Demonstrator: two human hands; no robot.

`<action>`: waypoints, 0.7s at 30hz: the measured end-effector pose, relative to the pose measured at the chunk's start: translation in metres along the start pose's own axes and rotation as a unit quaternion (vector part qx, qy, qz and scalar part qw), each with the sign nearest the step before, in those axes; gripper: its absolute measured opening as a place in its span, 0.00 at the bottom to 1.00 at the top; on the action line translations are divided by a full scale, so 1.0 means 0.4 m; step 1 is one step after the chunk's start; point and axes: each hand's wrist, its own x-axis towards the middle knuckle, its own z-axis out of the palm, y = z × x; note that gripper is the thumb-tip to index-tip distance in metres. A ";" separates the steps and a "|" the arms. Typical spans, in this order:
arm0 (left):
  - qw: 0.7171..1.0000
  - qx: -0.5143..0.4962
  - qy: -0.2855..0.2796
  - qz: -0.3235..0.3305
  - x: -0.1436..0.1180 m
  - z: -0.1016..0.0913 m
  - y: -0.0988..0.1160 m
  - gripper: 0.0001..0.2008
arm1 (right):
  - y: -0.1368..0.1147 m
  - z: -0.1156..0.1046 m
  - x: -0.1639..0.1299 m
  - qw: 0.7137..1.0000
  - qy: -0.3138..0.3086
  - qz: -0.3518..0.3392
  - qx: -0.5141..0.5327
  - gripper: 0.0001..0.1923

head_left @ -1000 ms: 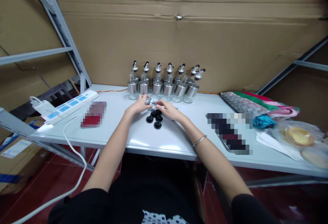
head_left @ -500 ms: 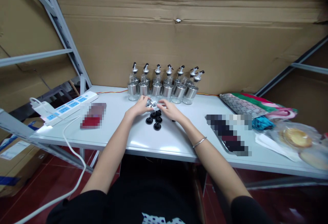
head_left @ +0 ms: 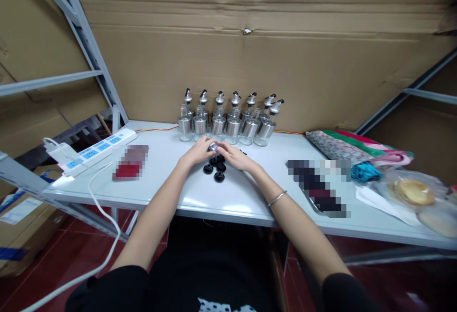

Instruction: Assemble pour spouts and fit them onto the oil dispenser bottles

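Observation:
In the head view, my left hand (head_left: 200, 151) and my right hand (head_left: 233, 155) meet at the middle of the table. Their curled fingers close round a small shiny silver pourer cap (head_left: 213, 147); most of it is hidden, and I cannot tell whether more pieces lie behind the fingers. Just in front, several black ribbed stoppers (head_left: 219, 176) lie loose on the white tabletop, some partly beneath my right hand. Behind my hands stand glass oil bottles (head_left: 233, 126) with steel sleeves; the front ones have bare necks, while those at the back carry silver pourers (head_left: 253, 97) with black spouts.
To the left lie a white power strip (head_left: 103, 147) with a plugged-in cable and a blurred reddish object (head_left: 130, 163). A blurred dark object (head_left: 316, 188), patterned cloth (head_left: 357, 147) and bagged round food (head_left: 414, 192) occupy the right side. Cardboard (head_left: 278, 64) walls the back.
My hands have drawn closer together, with fingers closing further over the silver piece. My right hand has shifted slightly left. The bottles and visible stoppers stay put.

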 end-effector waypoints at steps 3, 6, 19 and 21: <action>0.999 0.028 0.008 -0.017 -0.002 0.005 0.001 0.21 | -0.005 -0.007 0.000 1.000 0.005 0.003 -0.010 0.23; 0.998 0.053 0.015 -0.031 -0.007 0.003 0.002 0.24 | -0.011 -0.019 0.001 0.998 0.035 0.015 -0.048 0.21; 0.994 0.103 0.007 -0.022 -0.014 -0.006 0.030 0.21 | -0.021 -0.025 -0.007 0.998 -0.004 -0.009 -0.063 0.22; 0.996 0.093 0.006 -0.007 -0.011 -0.004 0.024 0.21 | -0.026 -0.024 -0.008 0.998 -0.011 -0.021 -0.050 0.22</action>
